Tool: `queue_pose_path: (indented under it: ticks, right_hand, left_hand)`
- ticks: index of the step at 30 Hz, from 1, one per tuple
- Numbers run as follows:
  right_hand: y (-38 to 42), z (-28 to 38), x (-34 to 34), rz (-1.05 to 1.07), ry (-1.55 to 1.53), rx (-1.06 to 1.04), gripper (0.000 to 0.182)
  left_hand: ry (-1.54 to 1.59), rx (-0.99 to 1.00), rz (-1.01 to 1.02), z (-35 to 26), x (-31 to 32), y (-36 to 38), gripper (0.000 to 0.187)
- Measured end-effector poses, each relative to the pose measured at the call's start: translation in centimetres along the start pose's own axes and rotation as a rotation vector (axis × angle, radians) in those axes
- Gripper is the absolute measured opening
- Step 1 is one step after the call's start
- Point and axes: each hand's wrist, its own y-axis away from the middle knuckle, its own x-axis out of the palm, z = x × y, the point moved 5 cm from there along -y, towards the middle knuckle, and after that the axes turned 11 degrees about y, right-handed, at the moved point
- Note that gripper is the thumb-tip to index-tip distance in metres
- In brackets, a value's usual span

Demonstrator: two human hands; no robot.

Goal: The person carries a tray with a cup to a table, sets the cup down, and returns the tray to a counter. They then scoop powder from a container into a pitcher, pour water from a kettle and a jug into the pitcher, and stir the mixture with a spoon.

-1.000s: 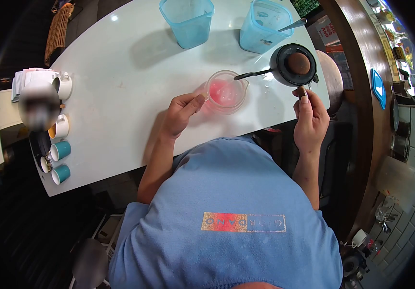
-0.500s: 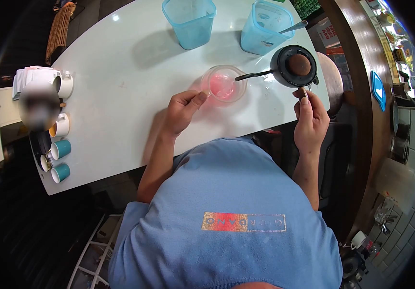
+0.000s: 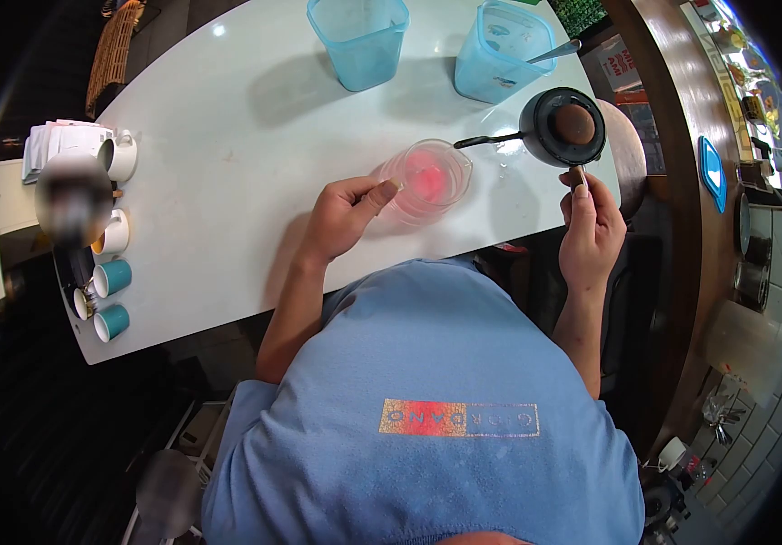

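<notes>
My left hand (image 3: 341,221) is closed on the handle side of a clear glass jug (image 3: 435,177), thumb on top. Pink liquid shows in the jug, which leans to the right above the white table. In my right hand (image 3: 591,232) is the handle of a black gooseneck kettle (image 3: 544,132) with a round brown knob on its lid. The kettle's thin spout points left, its tip right by the jug's far rim. I cannot make out any stream from the spout.
Two translucent blue containers (image 3: 364,59) (image 3: 491,77) stand at the table's far side, the right one with a metal utensil in it. Teal cups (image 3: 113,278), white mugs (image 3: 117,232) and a stack of papers (image 3: 64,143) line the left edge. A wooden ledge (image 3: 682,182) runs along the right.
The glass jug has tipped from near upright to a lean, its rim shifting right. The kettle has moved slightly right and toward me, along with my right hand.
</notes>
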Motion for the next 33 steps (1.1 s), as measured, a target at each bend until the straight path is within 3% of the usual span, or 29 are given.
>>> queue_pose_path:
  ticks: [8, 17, 26, 33]
  right_hand:
    - [0.4, 0.2, 0.1, 0.025, -0.009, -0.017, 0.023]
    - [0.4, 0.2, 0.0, 0.016, 0.016, -0.019, 0.023]
    - [0.3, -0.2, 0.3, 0.004, 0.019, 0.01, 0.023]
    - [0.6, -0.4, 0.0, -0.009, 0.003, 0.013, 0.023]
  left_hand:
    - [0.214, -0.061, 0.038, 2.9, 0.7, -0.8, 0.033]
    - [0.071, 0.064, -0.079, 1.6, 0.0, -0.8, 0.034]
    - [0.1, -0.058, -0.004, 2.6, 1.6, -0.9, 0.037]
    - [0.075, 0.02, -0.057, 2.1, 1.8, -1.2, 0.037]
